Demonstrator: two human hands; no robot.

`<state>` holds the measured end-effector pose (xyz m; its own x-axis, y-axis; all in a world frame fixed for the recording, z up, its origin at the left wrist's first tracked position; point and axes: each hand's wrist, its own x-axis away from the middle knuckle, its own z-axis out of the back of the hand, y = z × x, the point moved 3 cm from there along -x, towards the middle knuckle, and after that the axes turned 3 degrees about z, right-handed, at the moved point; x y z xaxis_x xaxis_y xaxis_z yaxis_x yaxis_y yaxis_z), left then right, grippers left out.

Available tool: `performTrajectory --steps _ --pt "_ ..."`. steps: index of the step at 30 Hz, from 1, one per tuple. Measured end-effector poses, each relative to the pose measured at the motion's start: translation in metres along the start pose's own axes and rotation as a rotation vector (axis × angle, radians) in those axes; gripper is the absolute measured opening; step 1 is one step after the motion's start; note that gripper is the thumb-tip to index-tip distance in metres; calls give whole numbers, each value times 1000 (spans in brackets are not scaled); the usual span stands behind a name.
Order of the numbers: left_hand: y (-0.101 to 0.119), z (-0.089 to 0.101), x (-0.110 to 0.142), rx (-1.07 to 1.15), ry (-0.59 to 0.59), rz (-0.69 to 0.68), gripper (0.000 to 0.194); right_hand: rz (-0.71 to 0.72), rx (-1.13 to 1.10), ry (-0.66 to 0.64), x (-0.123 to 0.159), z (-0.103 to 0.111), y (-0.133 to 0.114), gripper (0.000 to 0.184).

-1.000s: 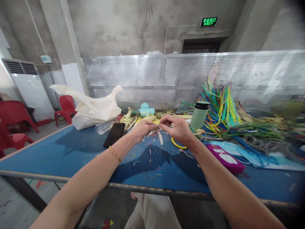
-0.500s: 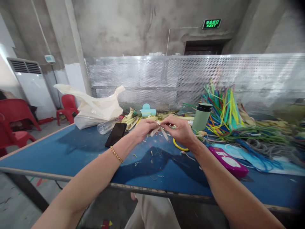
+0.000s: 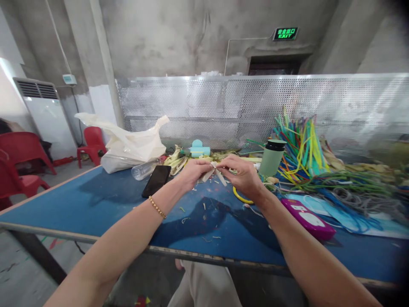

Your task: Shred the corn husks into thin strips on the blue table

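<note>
Above the middle of the blue table (image 3: 111, 213), both my hands pinch a small piece made of pale, flat strips (image 3: 220, 177). It looks like dried husk, with loose ends hanging down between the fingers. My left hand (image 3: 194, 172) closes thumb and forefinger on its left side. From the right, my right hand (image 3: 239, 172) grips it, fingers curled and the tips near the left ones. The fingertips hide part of the piece. A yellow ring (image 3: 241, 196) lies just below my right hand, and small pale scraps (image 3: 204, 207) are scattered on the table under both hands.
Left of my hands lie a black phone (image 3: 156, 181), a clear plastic bottle (image 3: 143, 170) and a white plastic bag (image 3: 131, 149). To the right are a green tumbler (image 3: 271, 160), colourful strips (image 3: 308, 149), tangled cords (image 3: 351, 194) and a magenta box (image 3: 306, 219). Husks (image 3: 175, 162) lie behind.
The fingers of my right hand have shifted slightly on the pale strips, and more of the piece shows between my fingertips. The whole view has moved a little.
</note>
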<state>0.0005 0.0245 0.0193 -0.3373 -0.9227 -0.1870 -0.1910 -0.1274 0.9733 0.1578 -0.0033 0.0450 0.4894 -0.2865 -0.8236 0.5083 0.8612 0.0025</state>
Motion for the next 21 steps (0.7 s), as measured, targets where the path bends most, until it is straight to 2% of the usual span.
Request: performTrajectory --steps 21 --pt "0 -1 -2 108 3 -35 5 16 57 -30 2 -2 2 14"
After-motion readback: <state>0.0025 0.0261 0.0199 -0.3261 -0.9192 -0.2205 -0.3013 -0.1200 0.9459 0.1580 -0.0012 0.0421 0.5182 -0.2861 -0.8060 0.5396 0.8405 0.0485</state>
